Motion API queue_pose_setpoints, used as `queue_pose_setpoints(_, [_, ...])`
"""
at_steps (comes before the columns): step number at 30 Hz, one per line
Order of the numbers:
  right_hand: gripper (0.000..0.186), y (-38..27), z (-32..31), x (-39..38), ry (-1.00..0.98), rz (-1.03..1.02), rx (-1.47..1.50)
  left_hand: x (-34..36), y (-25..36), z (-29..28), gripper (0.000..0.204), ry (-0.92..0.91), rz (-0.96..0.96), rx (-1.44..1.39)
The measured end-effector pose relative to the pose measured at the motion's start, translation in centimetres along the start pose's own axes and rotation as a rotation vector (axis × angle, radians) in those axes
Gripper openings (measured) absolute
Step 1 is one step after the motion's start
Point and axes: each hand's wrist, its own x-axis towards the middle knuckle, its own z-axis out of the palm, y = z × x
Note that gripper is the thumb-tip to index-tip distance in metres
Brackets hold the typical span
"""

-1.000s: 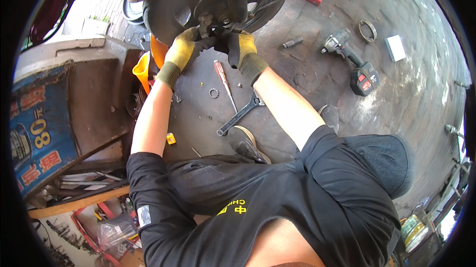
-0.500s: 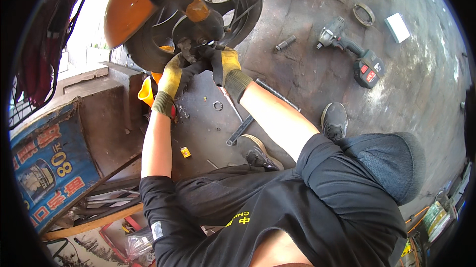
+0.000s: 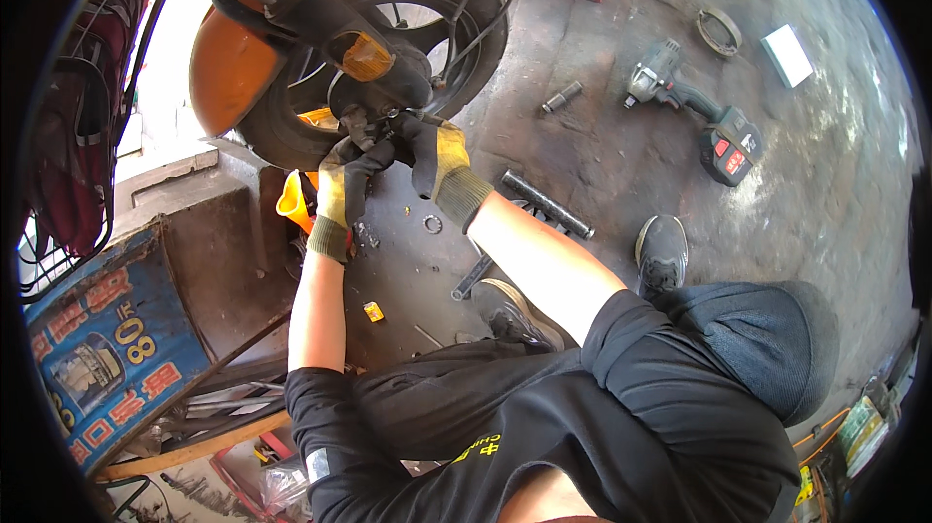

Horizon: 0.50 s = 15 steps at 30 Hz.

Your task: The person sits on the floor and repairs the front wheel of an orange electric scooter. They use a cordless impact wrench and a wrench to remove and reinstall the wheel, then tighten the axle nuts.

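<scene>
Both gloved hands were up at the hub (image 3: 381,101) of an orange scooter's wheel (image 3: 291,125), working on a small metal part there that the gloves mostly hid. The left hand (image 3: 342,183) reached up from below with its fingers curled against the underside of the hub; whether it clamped something or only steadied it could not be told. The right hand (image 3: 435,159) was wrapped around the part from the right side, its grip narrow and closed on the fitting at the hub.

By the look of the floor, the job was in its middle. The wheel stood on the scooter, yet loose pieces lay about: a washer (image 3: 432,224) just below the right wrist, a wrench (image 3: 473,277) near the forearm, a black rod (image 3: 547,203) beside the arm, a socket (image 3: 562,96) further out, and an impact driver (image 3: 691,113) well apart on the concrete. A ring-shaped part (image 3: 717,30) and a small white box (image 3: 787,55) lay beyond it. Those parts had not been fitted, so refitting or removal at the hub seemed unfinished, with the hand work going on there.
</scene>
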Motion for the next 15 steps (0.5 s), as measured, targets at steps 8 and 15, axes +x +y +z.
queue_pose_setpoints(8, [0.021,0.8,-0.5,0.8,-0.101,-0.007,-0.014,0.0,-0.5,0.1,0.034,0.041,-0.102,-0.081])
queue_pose_setpoints(15, [0.022,2.5,-2.9,2.0,-0.219,-0.600,-0.953,-0.6,1.6,0.4,0.041,-0.053,-0.133,0.003])
